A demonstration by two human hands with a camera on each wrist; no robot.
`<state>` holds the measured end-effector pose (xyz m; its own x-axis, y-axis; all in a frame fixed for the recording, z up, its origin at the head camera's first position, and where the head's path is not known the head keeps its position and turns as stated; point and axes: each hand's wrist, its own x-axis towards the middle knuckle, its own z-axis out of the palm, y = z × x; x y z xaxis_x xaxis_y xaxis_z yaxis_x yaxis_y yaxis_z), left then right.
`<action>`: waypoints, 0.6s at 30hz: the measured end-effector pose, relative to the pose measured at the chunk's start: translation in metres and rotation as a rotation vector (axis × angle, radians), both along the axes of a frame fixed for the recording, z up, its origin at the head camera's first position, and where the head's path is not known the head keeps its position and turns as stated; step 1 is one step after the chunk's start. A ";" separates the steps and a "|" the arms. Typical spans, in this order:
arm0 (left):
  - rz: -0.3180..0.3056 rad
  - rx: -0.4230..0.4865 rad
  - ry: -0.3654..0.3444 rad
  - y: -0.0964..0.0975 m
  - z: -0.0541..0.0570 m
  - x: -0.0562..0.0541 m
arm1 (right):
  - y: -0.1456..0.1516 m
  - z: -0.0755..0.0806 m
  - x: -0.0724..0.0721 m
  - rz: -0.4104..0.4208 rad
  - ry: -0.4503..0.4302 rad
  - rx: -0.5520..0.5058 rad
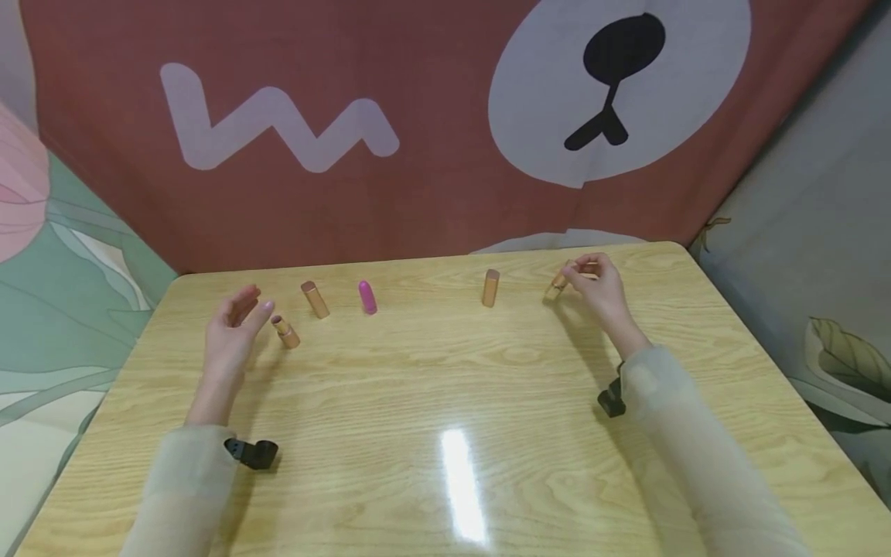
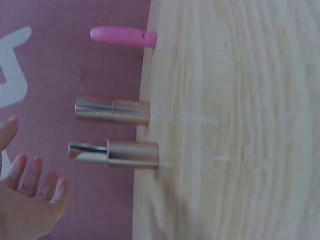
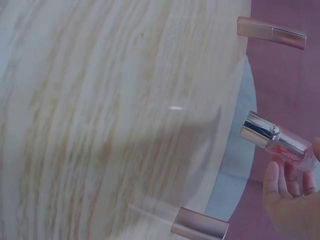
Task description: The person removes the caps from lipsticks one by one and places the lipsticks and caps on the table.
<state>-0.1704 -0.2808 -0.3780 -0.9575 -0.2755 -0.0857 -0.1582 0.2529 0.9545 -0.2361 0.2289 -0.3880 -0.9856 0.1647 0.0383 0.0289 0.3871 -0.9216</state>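
My right hand [image 1: 600, 288] grips a small lip-product tube [image 3: 277, 140] between thumb and fingers, above the far right of the table. Its lower end is shiny metal and its upper part is clear pink. On the left, my left hand [image 1: 233, 329] hovers with loosely bent fingers and nothing in them. Beside its thumb stands an uncapped gold lipstick tube [image 1: 286, 332], its narrower shiny neck [image 2: 86, 151] showing. Just behind that is a capped gold lipstick [image 1: 315, 299], and a bright pink tube [image 1: 367, 297] stands to its right.
Another gold lipstick [image 1: 490, 288] stands right of the middle of the wooden table [image 1: 390, 387]. A short gold piece [image 3: 200, 223] shows low in the right wrist view. A printed brown curtain [image 1: 334, 209] hangs along the far edge.
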 end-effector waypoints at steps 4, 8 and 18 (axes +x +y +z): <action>0.111 0.063 0.059 0.011 0.006 0.000 | -0.003 0.002 0.002 -0.004 0.001 -0.030; 0.169 0.093 0.120 0.022 0.011 0.000 | -0.007 0.004 0.004 -0.005 -0.018 -0.060; 0.080 -0.003 0.199 0.049 0.021 0.006 | -0.024 0.011 0.011 0.042 -0.011 -0.068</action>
<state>-0.1642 -0.2322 -0.3572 -0.9304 -0.3517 0.1034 0.0132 0.2497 0.9682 -0.2252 0.2053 -0.3769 -0.9920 0.1247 0.0174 0.0243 0.3248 -0.9455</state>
